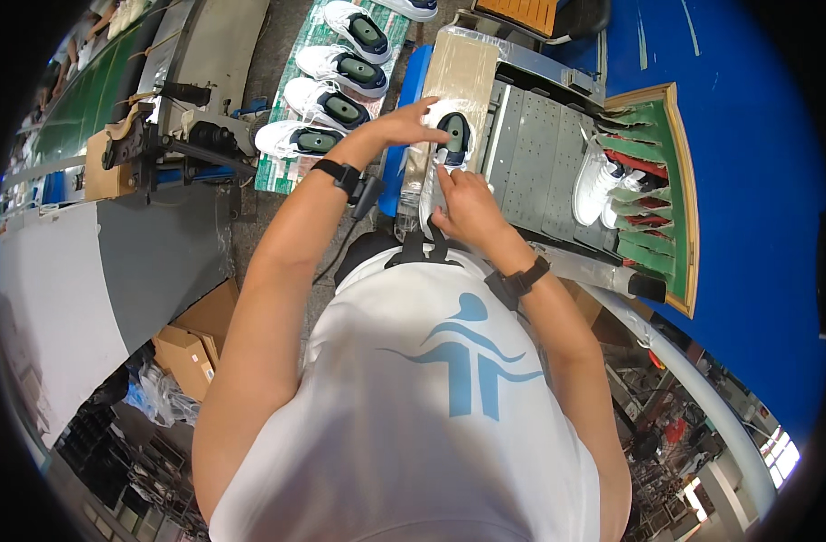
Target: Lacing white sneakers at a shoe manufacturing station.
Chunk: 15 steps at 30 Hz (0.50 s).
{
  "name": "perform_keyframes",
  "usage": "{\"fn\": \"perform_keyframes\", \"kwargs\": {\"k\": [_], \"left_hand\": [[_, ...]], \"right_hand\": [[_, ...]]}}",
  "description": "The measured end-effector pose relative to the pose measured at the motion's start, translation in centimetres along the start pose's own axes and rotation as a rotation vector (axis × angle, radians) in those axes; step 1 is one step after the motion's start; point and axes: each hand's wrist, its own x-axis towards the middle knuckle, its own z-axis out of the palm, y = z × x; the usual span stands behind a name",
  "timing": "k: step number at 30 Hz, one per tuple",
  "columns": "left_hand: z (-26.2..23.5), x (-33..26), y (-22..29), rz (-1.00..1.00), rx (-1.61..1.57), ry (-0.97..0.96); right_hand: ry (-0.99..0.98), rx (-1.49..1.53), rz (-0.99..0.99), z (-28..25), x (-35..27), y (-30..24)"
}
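Observation:
A white sneaker (439, 160) with a navy collar lining and a dark green insole (454, 134) lies on a narrow bench in front of me, its heel away from me. My left hand (411, 125) reaches over its left side, fingers spread and fingertips at the collar opening. Lower down, my right hand (471, 208) is closed over the front of the shoe. Its index finger stretches along the tongue and its thumb lies nearer my body. The palm hides much of the toe.
Several similar sneakers (315, 105) lie in a row on a green-patterned board at the left. Right of the bench, a roller conveyor (539, 154) leads to a wooden-framed opening (684, 199) with green strips, where white shoes (593, 185) sit. Machine parts (196, 135) stand at the left.

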Motion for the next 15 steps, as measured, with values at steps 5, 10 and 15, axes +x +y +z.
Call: {"fn": "perform_keyframes", "kwargs": {"k": [5,10,15], "left_hand": [[1.0,0.6,2.8,0.153,-0.064,-0.22],[0.7,0.2,1.8,0.133,-0.095,-0.202],[1.2,0.6,1.4,0.143,-0.106,-0.203]], "right_hand": [[-0.121,0.544,0.246,-0.1,0.4,-1.2],[0.069,0.315,0.156,-0.4,-0.2,-2.1],[0.131,-0.128,-0.029,0.6,-0.4,-1.1]]}}
